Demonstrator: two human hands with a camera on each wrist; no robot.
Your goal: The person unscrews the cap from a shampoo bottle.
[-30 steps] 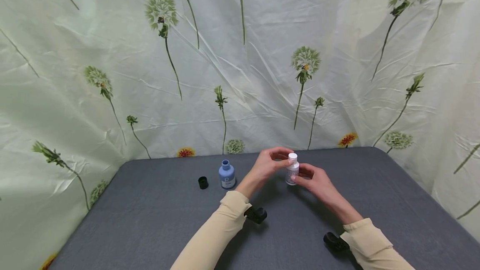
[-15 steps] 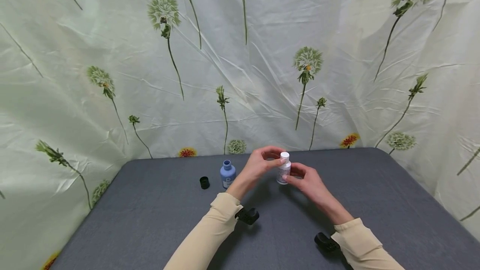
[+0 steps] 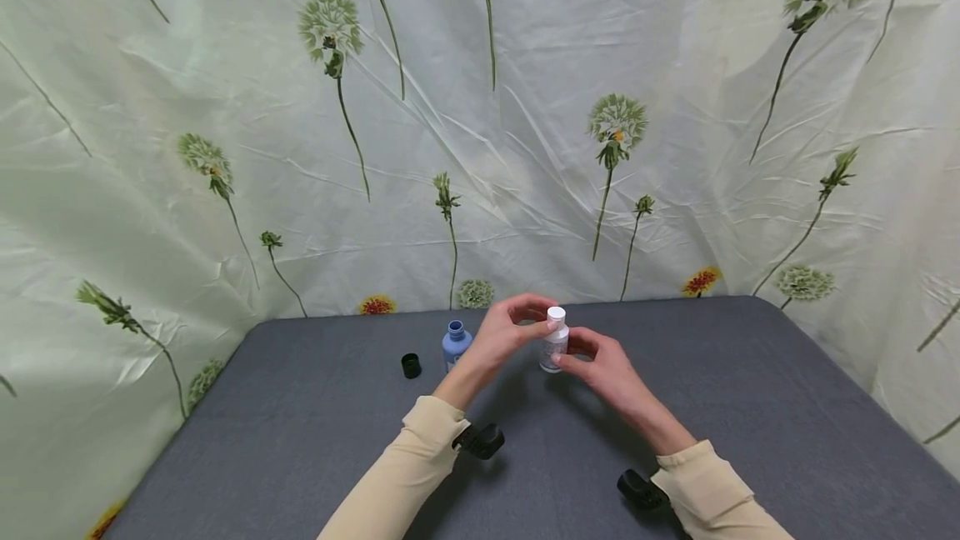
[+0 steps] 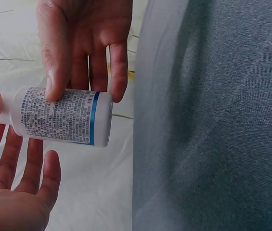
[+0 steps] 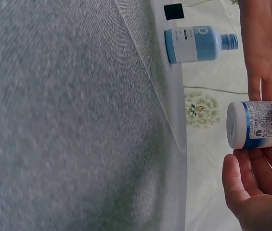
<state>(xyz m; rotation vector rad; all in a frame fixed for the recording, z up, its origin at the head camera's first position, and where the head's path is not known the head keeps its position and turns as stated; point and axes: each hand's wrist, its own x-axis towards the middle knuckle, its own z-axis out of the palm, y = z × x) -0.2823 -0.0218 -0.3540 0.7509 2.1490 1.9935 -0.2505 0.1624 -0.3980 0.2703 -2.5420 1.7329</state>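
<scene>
Both hands hold a small white bottle (image 3: 553,350) with a white cap (image 3: 557,313), raised above the grey table. Dense small print and a blue band cover the bottle's label (image 4: 58,118) in the left wrist view. My left hand (image 3: 504,338) pinches it up at the cap and neck. Lower down, my right hand (image 3: 606,369) grips the body between thumb and fingers, the thumb lying on the label. An uncapped blue bottle (image 3: 453,343) stands upright left of the hands, partly hidden by the left forearm. Beside it sits a black cap (image 3: 411,366).
The table (image 3: 315,440) has a dark grey cloth surface. A pale curtain (image 3: 517,148) printed with dandelions hangs behind its far edge. Black wrist devices are strapped under both sleeves.
Both hands have carried the white bottle leftward, toward the blue bottle. The left forearm now covers part of the blue bottle. The grip looks the same.
</scene>
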